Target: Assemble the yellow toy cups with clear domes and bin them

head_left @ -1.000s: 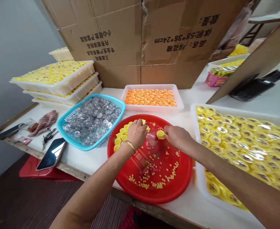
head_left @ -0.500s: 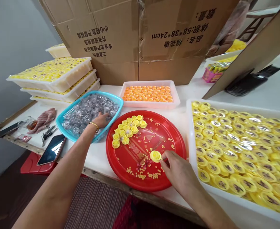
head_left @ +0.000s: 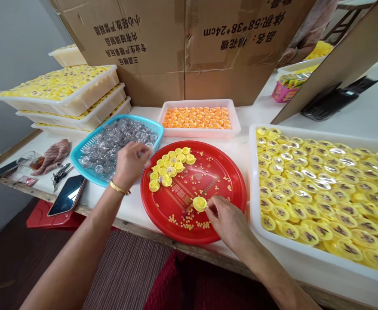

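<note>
Pinching the yellow cup (head_left: pixel 200 203) by its rim on the red tray (head_left: pixel 238 177), the right hand (head_left: pixel 229 221) has a grip fit for a light, thin, likely slippery shell — gentle, at the edge — while the left hand (head_left: pixel 130 163) curls over the blue basket (head_left: pixel 85 174), its grip unreadable.

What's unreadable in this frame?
Head view only.
1. Whatever left hand holds at blue basket: hidden by the hand itself.
2. Contents of yellow cup in right hand grip: too small.
3. Fill of lower stacked trays: covered by top tray.
4. Far end of white tray: cut off at right edge.
</note>
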Demonstrator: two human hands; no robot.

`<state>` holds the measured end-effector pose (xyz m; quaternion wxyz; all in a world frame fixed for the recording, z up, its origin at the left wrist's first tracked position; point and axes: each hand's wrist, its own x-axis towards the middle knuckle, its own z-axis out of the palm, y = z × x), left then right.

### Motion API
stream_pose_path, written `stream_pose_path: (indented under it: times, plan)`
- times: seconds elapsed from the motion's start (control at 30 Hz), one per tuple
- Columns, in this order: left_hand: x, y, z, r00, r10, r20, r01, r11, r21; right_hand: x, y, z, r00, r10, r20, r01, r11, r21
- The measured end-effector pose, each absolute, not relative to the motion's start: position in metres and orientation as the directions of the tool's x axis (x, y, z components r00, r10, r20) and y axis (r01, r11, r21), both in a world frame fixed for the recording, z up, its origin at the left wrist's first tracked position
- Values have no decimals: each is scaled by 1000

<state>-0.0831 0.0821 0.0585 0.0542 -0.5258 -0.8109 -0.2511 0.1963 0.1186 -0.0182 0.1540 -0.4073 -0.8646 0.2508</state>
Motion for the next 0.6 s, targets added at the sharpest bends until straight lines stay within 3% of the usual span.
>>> stream_pose_path:
  times: [0.1,0.23,0.43,0.6]
  plan:
    - [-26,58,32,-274,924,265,894,143,425,196,117,-17,-614,789,29,651,527,-547]
    - [9,34,-11,-169,974,149,899,90,428,197,112,-16,-617,787,-8,666,517,-537]
    - [1,28,-14,-198,973,116,888,128,442,195,105,-20,-625,781,9,594,483,-643]
    - [11,26,-5,-238,964,118,934,193,302,198,107,-24,-572,818,58,540,429,-724]
